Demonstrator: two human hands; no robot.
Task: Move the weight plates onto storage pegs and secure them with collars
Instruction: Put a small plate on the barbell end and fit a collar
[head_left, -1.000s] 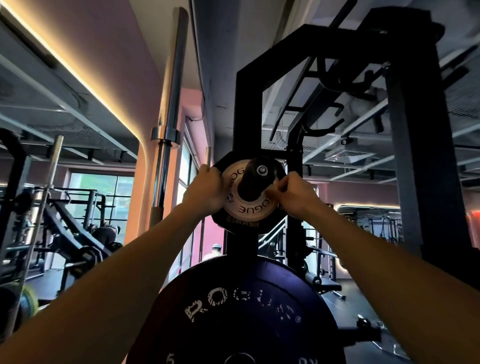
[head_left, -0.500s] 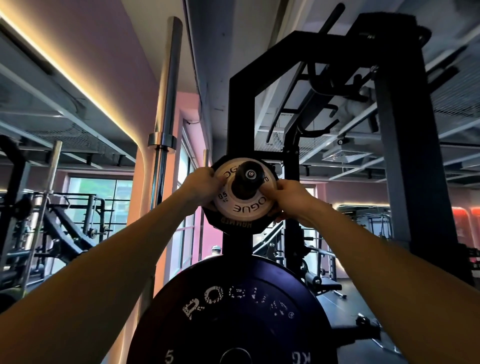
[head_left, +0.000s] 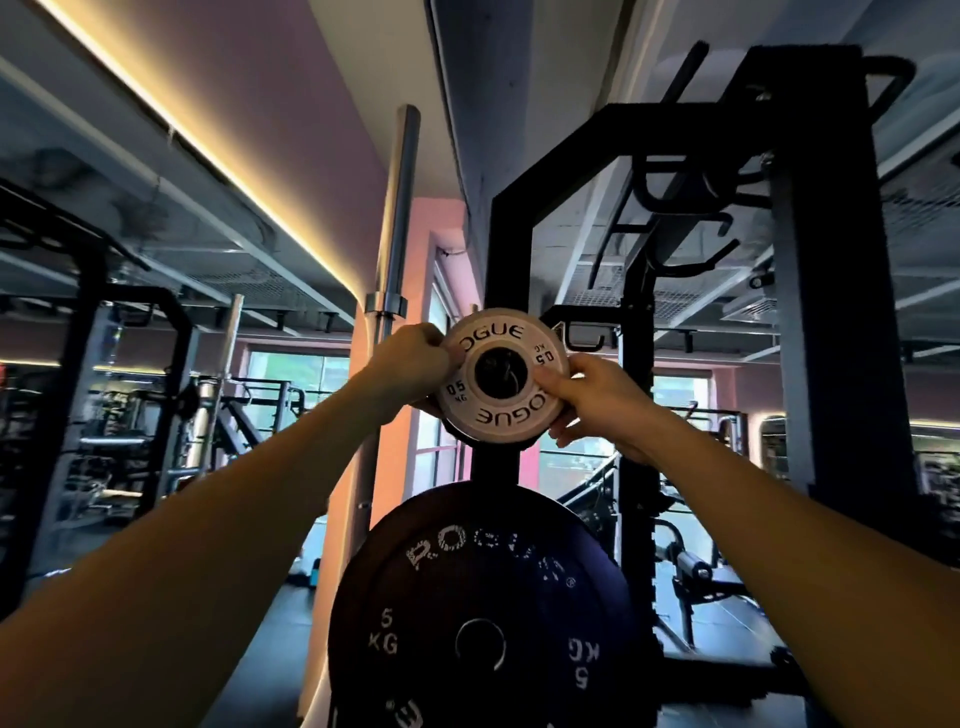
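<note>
The setting was a gym with pink walls, a lit ceiling strip and a black rack. A small white plate, round and smooth, marked 0.5 KG, sat between both hands. The left hand pinched its left rim; the right hand gripped its right edge. Below the hands hung a large black plate, matte with worn lettering.

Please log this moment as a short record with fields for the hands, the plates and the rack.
left hand: grips the small plate's left edge
right hand: grips its right edge
small plate: white, marked 0.5 KG, held up in front of the rack
big plate: black, marked 5 KG, below the small one
rack: black upright frame
collar: none visible
</note>
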